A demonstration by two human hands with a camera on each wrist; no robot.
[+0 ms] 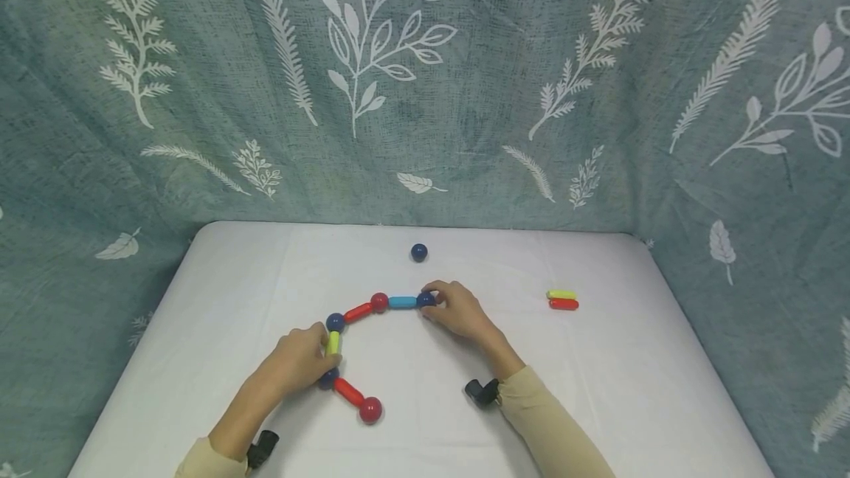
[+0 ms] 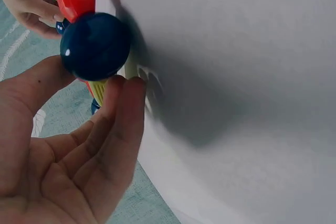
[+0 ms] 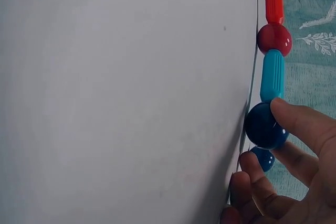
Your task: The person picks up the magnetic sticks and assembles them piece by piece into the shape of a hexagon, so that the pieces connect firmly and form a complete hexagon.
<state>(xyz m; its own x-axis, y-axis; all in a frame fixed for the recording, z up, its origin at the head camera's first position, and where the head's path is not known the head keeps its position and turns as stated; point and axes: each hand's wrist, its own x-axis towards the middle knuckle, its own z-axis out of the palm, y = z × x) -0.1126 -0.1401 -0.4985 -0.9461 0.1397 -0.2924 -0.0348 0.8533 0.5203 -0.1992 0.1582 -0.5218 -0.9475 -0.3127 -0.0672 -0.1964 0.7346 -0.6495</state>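
Observation:
A curved chain of magnetic balls and rods lies on the white table. My left hand (image 1: 296,360) holds it at the yellow-green rod (image 1: 333,343), beside the lower blue ball (image 2: 95,46); part of that rod is hidden. From that ball a red rod (image 1: 348,392) leads to a red ball (image 1: 370,410). Above are another blue ball (image 1: 335,322), a second red rod (image 1: 358,312), a second red ball (image 1: 379,302) and a light blue rod (image 1: 402,302). My right hand (image 1: 460,308) pinches the end blue ball (image 3: 266,125), which touches the light blue rod.
A loose blue ball (image 1: 419,252) sits near the table's back edge. Toward the right lie a loose yellow-green rod (image 1: 561,294) and a loose red rod (image 1: 564,305), side by side. A patterned green curtain (image 1: 465,168) hangs behind the table (image 1: 478,257).

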